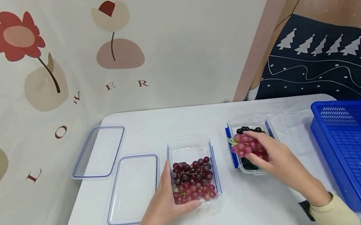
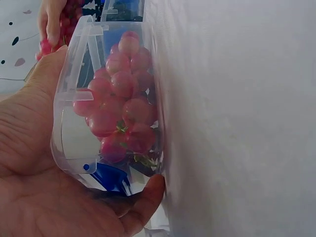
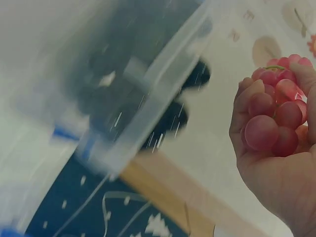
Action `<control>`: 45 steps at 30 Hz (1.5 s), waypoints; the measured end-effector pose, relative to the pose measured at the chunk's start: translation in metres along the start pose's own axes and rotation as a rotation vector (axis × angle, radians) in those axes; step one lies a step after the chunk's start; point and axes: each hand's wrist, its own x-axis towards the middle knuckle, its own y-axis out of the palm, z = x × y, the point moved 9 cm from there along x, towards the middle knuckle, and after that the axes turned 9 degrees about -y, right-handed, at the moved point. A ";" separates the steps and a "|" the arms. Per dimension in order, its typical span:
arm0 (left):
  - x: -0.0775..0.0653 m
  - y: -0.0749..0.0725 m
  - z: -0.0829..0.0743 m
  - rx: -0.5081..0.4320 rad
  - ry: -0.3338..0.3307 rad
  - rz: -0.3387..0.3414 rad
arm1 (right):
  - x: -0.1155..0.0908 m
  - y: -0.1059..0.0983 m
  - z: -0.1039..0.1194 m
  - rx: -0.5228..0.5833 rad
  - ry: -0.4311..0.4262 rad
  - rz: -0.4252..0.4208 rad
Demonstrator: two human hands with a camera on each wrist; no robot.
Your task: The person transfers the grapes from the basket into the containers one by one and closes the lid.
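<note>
My right hand grips a bunch of pinkish-red grapes above the right-hand clear container. Dark grapes lie in that container, partly hidden by the hand and the bunch. In the right wrist view, the fingers and thumb curl around the red bunch. My left hand holds the near left corner of another clear container, fingers along its side and thumb across its near end. Inside are dark purple grapes with red grapes nearer me; the far part shows bare bottom.
Two clear lids with blue seals lie at the left, one nearer and one farther, the latter jutting past the table edge. A blue plastic basket stands at the right. Printed cloth hangs behind the white table.
</note>
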 end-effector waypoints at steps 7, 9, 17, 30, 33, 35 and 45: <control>-0.003 -0.001 -0.001 -0.022 0.011 0.014 | 0.032 0.047 0.029 0.019 -0.127 0.069; -0.002 -0.001 -0.002 -0.032 0.022 0.017 | 0.042 0.058 0.037 0.009 -0.157 0.091; -0.001 0.001 -0.003 -0.044 0.048 0.020 | 0.076 0.099 0.054 0.025 -0.227 0.191; -0.004 -0.001 -0.004 -0.055 0.054 0.019 | 0.105 0.145 0.057 -0.123 -0.371 0.248; -0.004 -0.001 -0.004 -0.050 0.055 0.019 | 0.105 0.153 0.059 -0.204 -0.414 0.238; -0.004 -0.001 -0.004 -0.045 0.055 0.019 | 0.105 0.157 0.063 -0.265 -0.439 0.236; -0.003 -0.001 -0.004 -0.044 0.055 0.007 | 0.109 0.163 0.068 -0.261 -0.490 0.224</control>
